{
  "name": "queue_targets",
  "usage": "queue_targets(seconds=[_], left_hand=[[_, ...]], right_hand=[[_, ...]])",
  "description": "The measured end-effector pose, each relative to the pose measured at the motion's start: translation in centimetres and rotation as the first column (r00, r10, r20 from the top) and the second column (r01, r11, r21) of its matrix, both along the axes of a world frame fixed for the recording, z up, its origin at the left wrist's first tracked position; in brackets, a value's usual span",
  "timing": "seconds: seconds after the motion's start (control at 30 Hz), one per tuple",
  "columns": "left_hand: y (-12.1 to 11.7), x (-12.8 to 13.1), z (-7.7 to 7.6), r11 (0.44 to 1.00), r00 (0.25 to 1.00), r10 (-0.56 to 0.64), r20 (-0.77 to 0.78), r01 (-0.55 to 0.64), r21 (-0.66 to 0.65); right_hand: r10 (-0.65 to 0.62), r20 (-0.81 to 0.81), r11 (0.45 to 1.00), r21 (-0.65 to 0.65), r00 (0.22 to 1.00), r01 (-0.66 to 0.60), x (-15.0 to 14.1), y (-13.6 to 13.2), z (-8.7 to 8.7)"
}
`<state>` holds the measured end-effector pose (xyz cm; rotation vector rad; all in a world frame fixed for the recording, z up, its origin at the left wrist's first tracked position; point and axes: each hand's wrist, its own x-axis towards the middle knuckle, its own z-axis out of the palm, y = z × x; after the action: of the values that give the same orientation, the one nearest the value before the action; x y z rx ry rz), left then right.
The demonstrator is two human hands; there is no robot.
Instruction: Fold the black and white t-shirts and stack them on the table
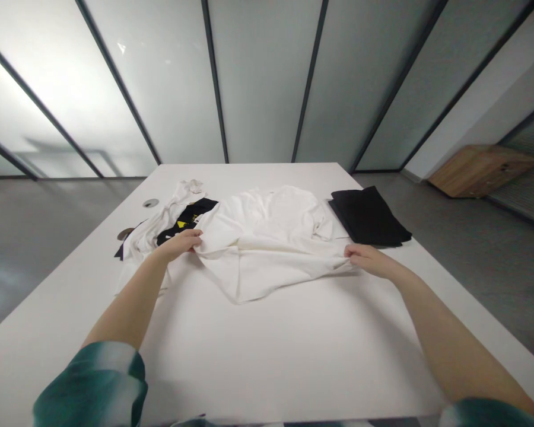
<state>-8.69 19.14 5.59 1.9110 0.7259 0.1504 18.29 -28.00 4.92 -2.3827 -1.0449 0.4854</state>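
A white T-shirt (267,237) lies crumpled in the middle of the white table (267,356). My left hand (182,242) is closed on the shirt's left edge. My right hand (365,258) pinches the shirt's right edge, near the table surface. Both arms reach forward from green-and-white sleeves at the bottom of the view.
A folded black garment (367,216) lies to the right of the shirt. A heap of white and black clothes (169,222) with a yellow mark sits at the left. Two round cable holes (150,203) are near the table's left edge. A wooden cabinet (480,169) stands on the floor at right.
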Motion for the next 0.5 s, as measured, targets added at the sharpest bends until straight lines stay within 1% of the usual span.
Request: queue_targets(seconds=[0.07, 0.1, 0.13, 0.17, 0.2, 0.23, 0.27, 0.3, 0.37, 0.4, 0.47, 0.5], left_hand=[[1.2, 0.6, 0.3, 0.999, 0.999, 0.037, 0.014, -0.037, 0.036], [1.6, 1.1, 0.3, 0.994, 0.996, 0.075, 0.052, -0.079, 0.073], [1.6, 1.8, 0.2, 0.981, 0.988, 0.121, 0.093, -0.133, 0.142], [1.4, 2.5, -0.1, 0.961, 0.985, 0.135, 0.109, -0.157, 0.229], [0.9, 3.4, -0.3, 0.934, 0.99, 0.113, 0.083, -0.134, 0.33], [0.2, 4.3, -0.7, 0.9, 0.998, 0.07, 0.008, -0.067, 0.431], [-0.8, 5.1, -1.0, 0.855, 0.995, 0.03, -0.098, 0.025, 0.519], [-1.8, 5.9, -1.4, 0.804, 0.977, 0.01, -0.213, 0.119, 0.583], [-3.9, 7.3, -2.0, 0.719, 0.919, 0.034, -0.392, 0.249, 0.648], [-4.7, 7.8, -2.2, 0.694, 0.892, 0.054, -0.448, 0.29, 0.659], [-5.7, 8.6, -2.6, 0.669, 0.859, 0.078, -0.505, 0.33, 0.666], [-5.8, 8.8, -2.7, 0.669, 0.849, 0.091, -0.521, 0.335, 0.663]], right_hand=[[0.011, -0.106, 0.999, -0.039, 0.994, -0.015, 0.7, -0.1, 0.6], [-0.022, -0.105, 0.999, -0.026, 0.994, 0.019, 1.1, 0.1, 0.8], [-0.073, -0.066, 0.997, 0.005, 0.995, 0.074, 1.4, 0.5, 0.9], [-0.131, -0.004, 0.99, 0.044, 0.991, 0.131, 1.6, 1.1, 0.9], [-0.182, 0.068, 0.981, 0.08, 0.981, 0.177, 1.8, 1.9, 0.7], [-0.213, 0.139, 0.974, 0.105, 0.967, 0.199, 1.8, 2.9, 0.4], [-0.209, 0.2, 0.976, 0.106, 0.957, 0.191, 1.8, 4.0, -0.1], [-0.181, 0.251, 0.983, 0.083, 0.951, 0.166, 1.6, 5.2, -0.8], [-0.099, 0.322, 0.993, -0.034, 0.942, 0.116, 1.3, 7.6, -2.1], [-0.075, 0.337, 0.987, -0.107, 0.939, 0.117, 1.2, 8.6, -2.7], [-0.056, 0.349, 0.965, -0.222, 0.935, 0.141, 1.1, 10.3, -3.7], [-0.056, 0.353, 0.955, -0.254, 0.934, 0.153, 1.3, 10.7, -3.9]])
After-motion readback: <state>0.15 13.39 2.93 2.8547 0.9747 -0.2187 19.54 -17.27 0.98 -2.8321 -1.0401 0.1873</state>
